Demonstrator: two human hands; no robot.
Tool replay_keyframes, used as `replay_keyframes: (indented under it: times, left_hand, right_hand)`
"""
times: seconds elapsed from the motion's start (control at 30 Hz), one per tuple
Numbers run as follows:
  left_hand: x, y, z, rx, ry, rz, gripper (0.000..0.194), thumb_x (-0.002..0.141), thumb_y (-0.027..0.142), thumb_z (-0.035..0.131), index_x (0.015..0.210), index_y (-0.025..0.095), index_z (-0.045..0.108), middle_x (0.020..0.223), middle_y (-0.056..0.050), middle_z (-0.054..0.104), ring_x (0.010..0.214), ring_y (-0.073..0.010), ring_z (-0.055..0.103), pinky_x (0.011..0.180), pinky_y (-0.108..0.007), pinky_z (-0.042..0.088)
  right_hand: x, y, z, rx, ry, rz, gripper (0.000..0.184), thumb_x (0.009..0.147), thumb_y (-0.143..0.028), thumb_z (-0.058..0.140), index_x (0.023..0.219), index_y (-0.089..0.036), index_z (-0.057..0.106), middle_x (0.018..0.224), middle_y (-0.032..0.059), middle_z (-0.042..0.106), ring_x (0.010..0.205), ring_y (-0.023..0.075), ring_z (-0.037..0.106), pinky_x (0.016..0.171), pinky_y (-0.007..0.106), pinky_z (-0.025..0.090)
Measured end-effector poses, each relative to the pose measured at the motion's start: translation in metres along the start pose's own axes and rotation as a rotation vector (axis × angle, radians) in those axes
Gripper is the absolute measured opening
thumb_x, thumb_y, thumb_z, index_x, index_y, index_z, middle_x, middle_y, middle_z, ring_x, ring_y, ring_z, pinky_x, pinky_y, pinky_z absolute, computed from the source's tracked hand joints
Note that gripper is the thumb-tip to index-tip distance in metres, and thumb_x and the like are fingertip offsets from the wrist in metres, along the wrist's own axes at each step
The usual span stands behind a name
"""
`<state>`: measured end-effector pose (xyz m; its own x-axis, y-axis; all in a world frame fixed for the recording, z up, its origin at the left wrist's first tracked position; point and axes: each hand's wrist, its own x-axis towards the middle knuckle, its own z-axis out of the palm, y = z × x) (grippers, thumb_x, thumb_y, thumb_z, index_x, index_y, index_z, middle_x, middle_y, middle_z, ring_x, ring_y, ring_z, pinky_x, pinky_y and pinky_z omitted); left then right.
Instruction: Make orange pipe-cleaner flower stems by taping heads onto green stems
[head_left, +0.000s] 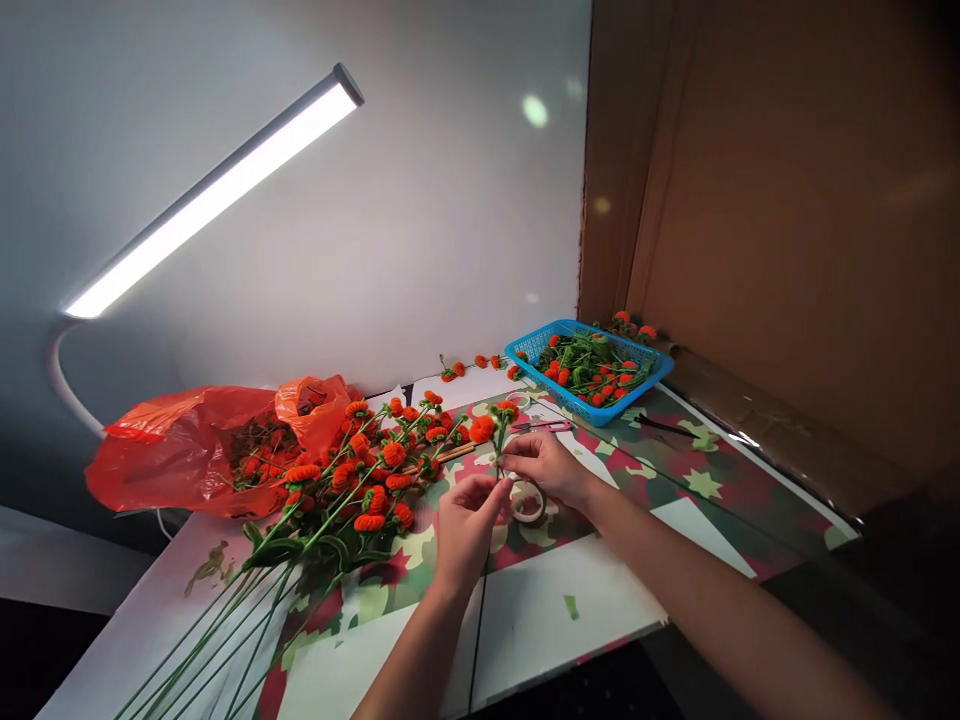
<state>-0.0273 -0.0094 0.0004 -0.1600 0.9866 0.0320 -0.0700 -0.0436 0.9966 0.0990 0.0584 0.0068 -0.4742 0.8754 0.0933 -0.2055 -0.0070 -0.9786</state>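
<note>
Over the middle of the table, both hands meet at a small artificial flower sprig [484, 430] with orange pompom heads and a green stem. The fingers of my left hand [466, 520] pinch the stem low down. Slightly higher, my right hand [551, 465] closes its thumb and fingertips on the same stem. A pale roll of tape [529, 517] shows just below my right hand, beside the left fingertips; whether it hangs or rests on the table I cannot tell. To the left lies a heap of finished-looking long-stemmed orange flowers [394, 455].
A blue plastic basket [600, 412] holds orange heads and green stems at the back right. Pink-handled scissors [551, 426] lie behind my right hand. At left are a red plastic bag [157, 450] with flower pieces and a lit lamp [217, 200]. Camouflage-patterned sheeting [705, 485] covers the table.
</note>
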Motion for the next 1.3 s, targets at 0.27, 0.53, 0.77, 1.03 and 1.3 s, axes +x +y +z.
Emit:
replay_keyframes:
  times: [0.27,0.53,0.77,1.03,1.3]
  left_hand:
    - [-0.001,-0.006,0.001,-0.231,-0.031,-0.141,0.029,0.065,0.041,0.073,0.067,0.014,0.062,0.051,0.003,0.058,0.043,-0.0081,0.053,0.043,-0.018,0.042]
    - [-0.005,0.003,0.009,-0.499,-0.096,-0.234,0.037,0.055,0.042,0.080,0.067,0.014,0.058,0.049,0.004,0.054,0.037,-0.0050,0.048,0.037,-0.015,0.039]
    - [-0.005,0.003,0.009,-0.444,-0.101,-0.261,0.041,0.056,0.048,0.077,0.069,0.014,0.060,0.047,0.004,0.052,0.034,-0.0060,0.046,0.034,-0.017,0.039]
    - [-0.010,0.008,0.007,0.066,0.127,0.143,0.023,0.073,0.038,0.067,0.071,0.015,0.066,0.054,0.001,0.059,0.045,-0.0106,0.054,0.043,-0.021,0.044]
    - [-0.004,0.011,0.004,-0.362,-0.062,-0.125,0.033,0.062,0.044,0.075,0.064,0.013,0.063,0.050,0.003,0.053,0.037,-0.0054,0.047,0.037,-0.016,0.038]
  right_hand:
    - [-0.003,-0.006,0.001,0.096,-0.031,0.025,0.028,0.062,-0.037,0.073,0.057,-0.013,0.061,0.053,-0.0025,0.054,0.052,0.0089,0.044,0.050,0.023,0.031]
    - [-0.003,0.003,0.001,0.270,-0.161,0.049,0.034,0.062,-0.040,0.076,0.056,-0.012,0.058,0.050,-0.0049,0.046,0.049,0.0059,0.037,0.047,0.021,0.026]
    - [-0.005,0.004,0.001,0.207,-0.123,0.021,0.031,0.065,-0.040,0.073,0.057,-0.013,0.059,0.049,-0.0044,0.046,0.046,0.0065,0.038,0.044,0.021,0.027]
    - [-0.006,-0.004,0.006,0.062,0.002,-0.041,0.032,0.063,-0.041,0.074,0.055,-0.013,0.059,0.048,-0.0043,0.048,0.047,0.0068,0.039,0.045,0.022,0.028]
    - [-0.007,0.004,0.003,0.178,-0.199,-0.009,0.033,0.071,-0.043,0.070,0.061,-0.013,0.065,0.050,-0.0020,0.054,0.049,0.0091,0.049,0.052,0.024,0.039]
